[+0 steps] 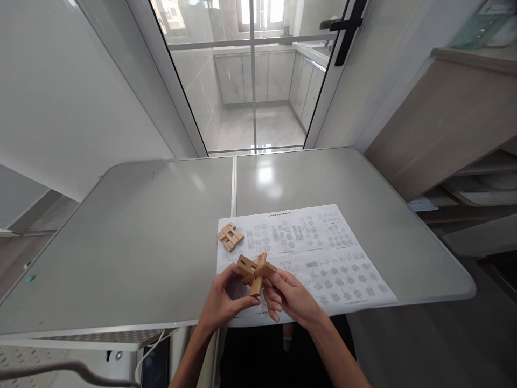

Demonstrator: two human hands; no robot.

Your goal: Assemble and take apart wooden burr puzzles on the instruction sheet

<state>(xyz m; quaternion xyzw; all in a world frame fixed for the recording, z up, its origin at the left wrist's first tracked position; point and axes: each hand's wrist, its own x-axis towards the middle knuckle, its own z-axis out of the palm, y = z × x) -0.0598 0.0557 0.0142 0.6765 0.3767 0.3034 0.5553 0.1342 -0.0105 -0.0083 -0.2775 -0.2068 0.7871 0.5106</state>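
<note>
The left hand [226, 297] is gripping a partly interlocked wooden burr puzzle [258, 274] from its left side, the grip curving open in a wide C: the thumb is reaching along the bottom, toward the lower end of the upright piece, while the fingers are pressing at the upper left, by the flat piece with a dark mark. The right hand [291, 295] is closing more tightly, its thumb and index finger pinching the puzzle's right side and its other fingers curling beneath. Both hands are holding the puzzle above the near part of a printed instruction sheet [294, 257], which is lying on the gray surface [161, 242]. A flat cluster of notched wooden pieces [230, 237] is resting on the sheet's upper left corner, just beyond the held puzzle and apart from it.
</note>
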